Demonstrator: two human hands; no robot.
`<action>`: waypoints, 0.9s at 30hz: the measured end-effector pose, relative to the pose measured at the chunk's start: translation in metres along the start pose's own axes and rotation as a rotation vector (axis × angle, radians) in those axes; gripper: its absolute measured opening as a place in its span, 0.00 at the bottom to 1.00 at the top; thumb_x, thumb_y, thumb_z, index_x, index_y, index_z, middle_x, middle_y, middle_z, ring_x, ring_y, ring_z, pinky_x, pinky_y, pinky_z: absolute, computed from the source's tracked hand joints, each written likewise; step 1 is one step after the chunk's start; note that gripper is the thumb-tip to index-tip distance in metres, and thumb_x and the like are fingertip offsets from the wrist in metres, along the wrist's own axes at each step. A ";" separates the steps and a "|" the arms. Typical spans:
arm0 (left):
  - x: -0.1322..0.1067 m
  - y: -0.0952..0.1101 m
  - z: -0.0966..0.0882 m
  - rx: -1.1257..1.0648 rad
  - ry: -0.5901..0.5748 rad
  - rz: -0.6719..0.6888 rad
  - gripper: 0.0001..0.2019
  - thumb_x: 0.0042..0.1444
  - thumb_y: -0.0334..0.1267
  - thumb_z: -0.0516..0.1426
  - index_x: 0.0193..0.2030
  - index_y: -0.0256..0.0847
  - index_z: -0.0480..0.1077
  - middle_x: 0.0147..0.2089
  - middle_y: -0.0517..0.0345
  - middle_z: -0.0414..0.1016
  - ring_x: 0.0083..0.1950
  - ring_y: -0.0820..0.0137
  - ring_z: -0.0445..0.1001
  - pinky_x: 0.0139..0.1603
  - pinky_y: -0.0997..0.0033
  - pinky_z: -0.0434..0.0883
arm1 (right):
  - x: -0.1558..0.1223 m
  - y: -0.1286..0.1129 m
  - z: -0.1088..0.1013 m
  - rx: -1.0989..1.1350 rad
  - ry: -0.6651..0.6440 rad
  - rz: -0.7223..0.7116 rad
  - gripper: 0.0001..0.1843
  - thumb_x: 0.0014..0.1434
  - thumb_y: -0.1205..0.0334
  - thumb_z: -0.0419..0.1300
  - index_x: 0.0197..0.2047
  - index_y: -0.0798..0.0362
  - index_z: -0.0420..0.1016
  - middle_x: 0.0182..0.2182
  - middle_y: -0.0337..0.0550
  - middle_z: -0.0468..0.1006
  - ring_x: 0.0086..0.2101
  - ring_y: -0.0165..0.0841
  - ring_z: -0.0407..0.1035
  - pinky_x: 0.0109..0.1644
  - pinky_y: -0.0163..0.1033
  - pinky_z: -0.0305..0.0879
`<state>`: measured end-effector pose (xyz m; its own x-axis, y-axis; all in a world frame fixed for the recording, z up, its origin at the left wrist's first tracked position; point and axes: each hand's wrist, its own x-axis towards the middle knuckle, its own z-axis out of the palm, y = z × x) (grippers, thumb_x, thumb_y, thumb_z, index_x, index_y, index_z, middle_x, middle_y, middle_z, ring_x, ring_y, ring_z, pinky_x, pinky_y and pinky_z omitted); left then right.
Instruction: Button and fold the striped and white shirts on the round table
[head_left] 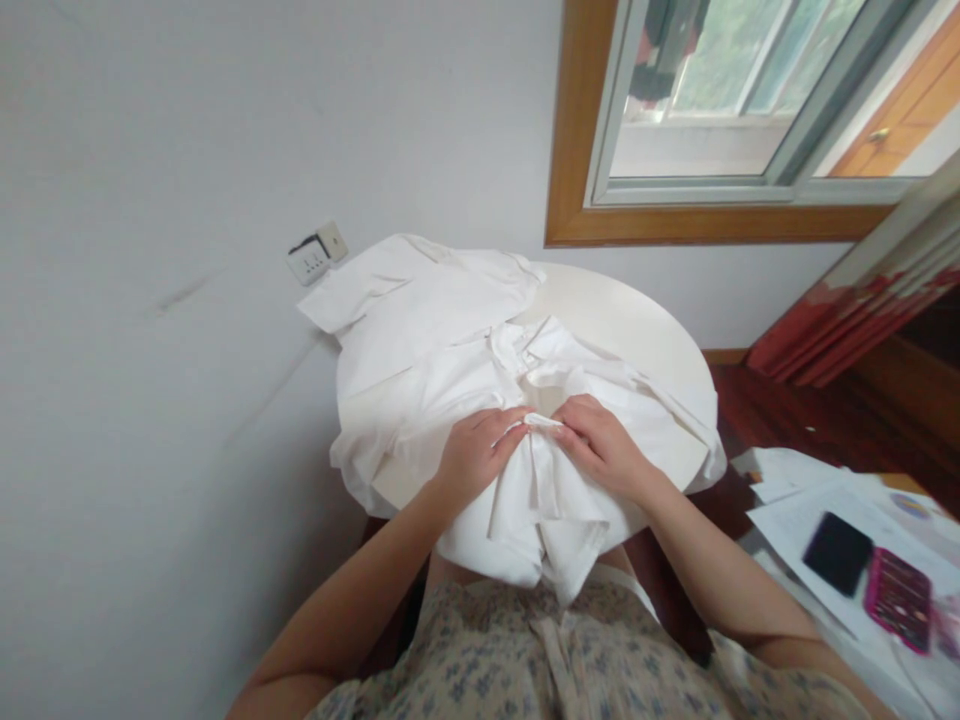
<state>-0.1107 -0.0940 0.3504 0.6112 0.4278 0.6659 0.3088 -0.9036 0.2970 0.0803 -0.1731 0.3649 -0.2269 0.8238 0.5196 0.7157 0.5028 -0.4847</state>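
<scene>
A white shirt [450,385] lies spread over a round, cream-coloured table [622,300], its collar toward the wall and its lower part hanging over the near edge. My left hand [480,450] pinches the front edge of the shirt near the middle. Opposite it, my right hand [604,445] grips the other side of the same front edge, close to the left fingertips. Between the hands the cloth is bunched, and its folds fall below them. Small details such as buttons are hidden by the fingers. Behind it, a second white garment [409,300] lies at the table's far left.
The wall with a power socket [309,262] borders the table on the left. A wood-framed window [697,222] is behind, and a red and beige curtain [832,310] hangs right. Papers [795,520], a black phone-like object [838,553] and a pink-cased phone [900,598] lie at lower right.
</scene>
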 end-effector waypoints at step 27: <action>-0.003 0.018 0.011 0.029 -0.131 0.198 0.12 0.65 0.41 0.49 0.34 0.38 0.68 0.29 0.57 0.72 0.34 0.71 0.73 0.35 0.72 0.70 | -0.018 -0.005 0.022 0.634 0.028 0.472 0.27 0.61 0.42 0.52 0.21 0.54 0.60 0.19 0.35 0.55 0.23 0.25 0.50 0.27 0.33 0.48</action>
<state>-0.0986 -0.1110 0.3460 0.7506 0.2433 0.6143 0.1930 -0.9699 0.1484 0.0658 -0.1849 0.3425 0.0302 0.9846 0.1723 0.2176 0.1618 -0.9625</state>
